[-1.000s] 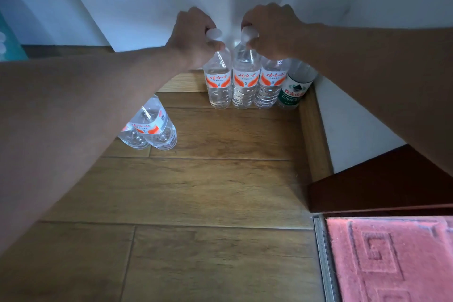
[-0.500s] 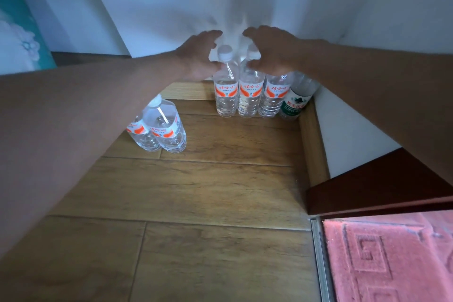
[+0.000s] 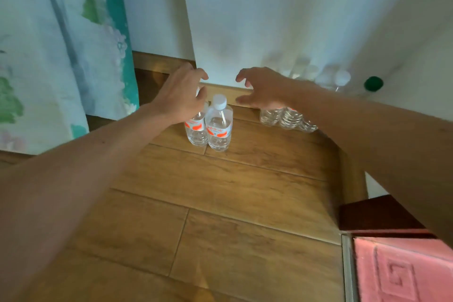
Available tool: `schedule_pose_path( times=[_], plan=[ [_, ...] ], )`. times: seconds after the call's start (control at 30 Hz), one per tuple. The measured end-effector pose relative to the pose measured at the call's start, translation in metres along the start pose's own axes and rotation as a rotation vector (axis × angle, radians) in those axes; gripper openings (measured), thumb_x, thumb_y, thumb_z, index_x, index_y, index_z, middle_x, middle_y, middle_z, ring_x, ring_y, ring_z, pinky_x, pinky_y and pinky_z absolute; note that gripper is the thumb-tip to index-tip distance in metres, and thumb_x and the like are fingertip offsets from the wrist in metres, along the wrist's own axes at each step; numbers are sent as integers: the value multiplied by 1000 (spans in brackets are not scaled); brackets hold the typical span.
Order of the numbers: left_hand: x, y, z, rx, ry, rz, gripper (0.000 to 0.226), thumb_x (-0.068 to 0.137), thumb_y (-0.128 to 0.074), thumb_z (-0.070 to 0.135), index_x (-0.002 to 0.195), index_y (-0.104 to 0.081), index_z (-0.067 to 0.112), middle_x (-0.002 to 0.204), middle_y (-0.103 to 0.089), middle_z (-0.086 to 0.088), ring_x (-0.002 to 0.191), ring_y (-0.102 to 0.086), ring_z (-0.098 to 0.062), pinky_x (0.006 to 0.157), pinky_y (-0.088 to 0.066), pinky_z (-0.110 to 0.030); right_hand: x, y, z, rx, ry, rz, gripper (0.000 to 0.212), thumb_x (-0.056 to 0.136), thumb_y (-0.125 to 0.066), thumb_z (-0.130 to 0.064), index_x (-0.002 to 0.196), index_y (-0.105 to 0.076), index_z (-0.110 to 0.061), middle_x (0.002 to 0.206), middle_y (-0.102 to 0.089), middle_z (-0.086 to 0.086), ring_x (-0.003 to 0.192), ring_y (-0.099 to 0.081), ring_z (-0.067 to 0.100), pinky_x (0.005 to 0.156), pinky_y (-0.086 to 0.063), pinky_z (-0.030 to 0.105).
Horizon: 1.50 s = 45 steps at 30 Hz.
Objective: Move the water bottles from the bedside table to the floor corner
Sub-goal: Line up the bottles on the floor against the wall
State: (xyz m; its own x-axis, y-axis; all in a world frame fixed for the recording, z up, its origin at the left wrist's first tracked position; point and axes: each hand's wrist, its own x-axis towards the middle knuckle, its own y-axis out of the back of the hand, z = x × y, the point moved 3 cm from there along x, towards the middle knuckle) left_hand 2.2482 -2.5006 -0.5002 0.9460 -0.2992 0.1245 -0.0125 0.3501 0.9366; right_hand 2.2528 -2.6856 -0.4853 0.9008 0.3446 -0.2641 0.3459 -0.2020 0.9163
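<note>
A: What are your hands doing?

B: Your left hand (image 3: 180,95) and right hand (image 3: 263,89) are spread wide and empty, having let go of the bottles in the corner row (image 3: 289,117) and swung left.

A: And now?

B: They hover over two upright bottles (image 3: 209,127) on the wooden floor (image 3: 220,203), which look next to join the row.

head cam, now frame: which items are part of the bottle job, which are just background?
Job:
- pair of water bottles, standing on the floor
- row of bottles along the wall, partly behind the right forearm
- green-capped bottle, at the corner
- left hand and right hand, both open, holding nothing

Background:
- floral curtain
- red mat
- wooden floor
</note>
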Motion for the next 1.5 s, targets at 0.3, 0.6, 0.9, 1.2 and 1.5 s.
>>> schedule_pose_path(
  times=[0.3, 0.6, 0.9, 1.2, 1.5],
  plan=[
    [-16, -11, -15, 6, 61, -56, 46, 93, -62, 15, 137, -47, 12, 129, -54, -14, 117, -53, -29, 87, -38, -25, 19, -39, -36, 34, 65, 0, 58, 85, -72, -39, 133, -48, -18, 130, -55, 6, 118, -52, 28, 86, -43, 33],
    [-12, -8, -18, -39, 86, -67, 40, 88, -68, 9, 125, -53, 13, 124, -59, -10, 110, -58, -27, 81, -44, -24, 18, -43, -37, 67, 30, 140, 45, 90, -68, -32, 128, -53, -12, 129, -58, 9, 114, -55, 28, 78, -37, 27],
    [-3, -13, -23, 0, 63, -88, 36, 88, -69, 12, 123, -60, 13, 122, -61, -8, 110, -55, -24, 83, -41, -26, 12, -35, -22, 58, 3, 124, 43, 89, -70, -32, 125, -56, -15, 128, -54, 9, 115, -55, 28, 79, -38, 30],
    [-19, -3, 3, -32, -19, -153, 26, 89, -67, 11, 114, -61, 10, 110, -63, -6, 96, -58, -16, 74, -48, -27, -10, -17, -9, -19, 56, 51, 42, 89, -68, -37, 124, -56, -18, 126, -56, 8, 114, -55, 29, 90, -46, 37],
    [-28, -12, 32, 18, -6, -94, 29, 93, -62, 12, 120, -57, 6, 113, -62, -14, 107, -59, -25, 77, -55, -33, -25, -10, 6, -36, 27, 30, 47, 85, -72, -40, 123, -59, -17, 123, -58, 7, 114, -55, 29, 91, -48, 41]
  ],
)
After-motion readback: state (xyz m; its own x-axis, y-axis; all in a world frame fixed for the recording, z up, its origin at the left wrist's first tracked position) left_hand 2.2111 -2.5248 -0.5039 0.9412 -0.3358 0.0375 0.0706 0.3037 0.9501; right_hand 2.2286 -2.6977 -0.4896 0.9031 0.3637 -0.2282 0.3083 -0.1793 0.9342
